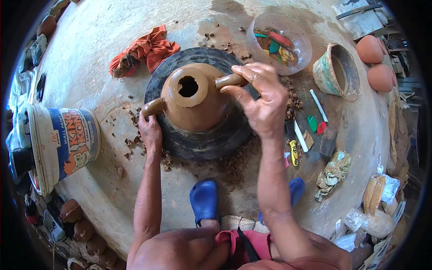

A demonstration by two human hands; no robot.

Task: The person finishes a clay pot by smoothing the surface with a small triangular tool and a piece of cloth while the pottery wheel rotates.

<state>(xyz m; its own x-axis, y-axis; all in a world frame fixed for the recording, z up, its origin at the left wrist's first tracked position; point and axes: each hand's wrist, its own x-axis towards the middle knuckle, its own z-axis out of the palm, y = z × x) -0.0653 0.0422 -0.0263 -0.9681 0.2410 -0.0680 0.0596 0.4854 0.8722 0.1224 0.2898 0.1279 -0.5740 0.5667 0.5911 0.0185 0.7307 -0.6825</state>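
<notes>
A wet brown clay pot (198, 118) with a round dark opening stands on a black turning wheel (198, 150). Two stubby clay handles jut from its shoulder, one on each side. The left clay handle (154, 107) has its outer end in the fingers of my left hand (150, 132), which grip it from below and are partly hidden. Over the right clay handle (230, 81), my right hand (265, 101) pinches with thumb beneath and fingers on top. Wet clay coats the right fingertips.
An orange cloth (148, 51) lies behind the wheel, beside a clear basin (303, 47) of coloured scrapers. A paint bucket (67, 146) is at left. To the right are a crusted pot (326, 74), a yellow cutter (294, 153), white sticks and a crumpled rag (333, 173). Clay scraps surround the wheel.
</notes>
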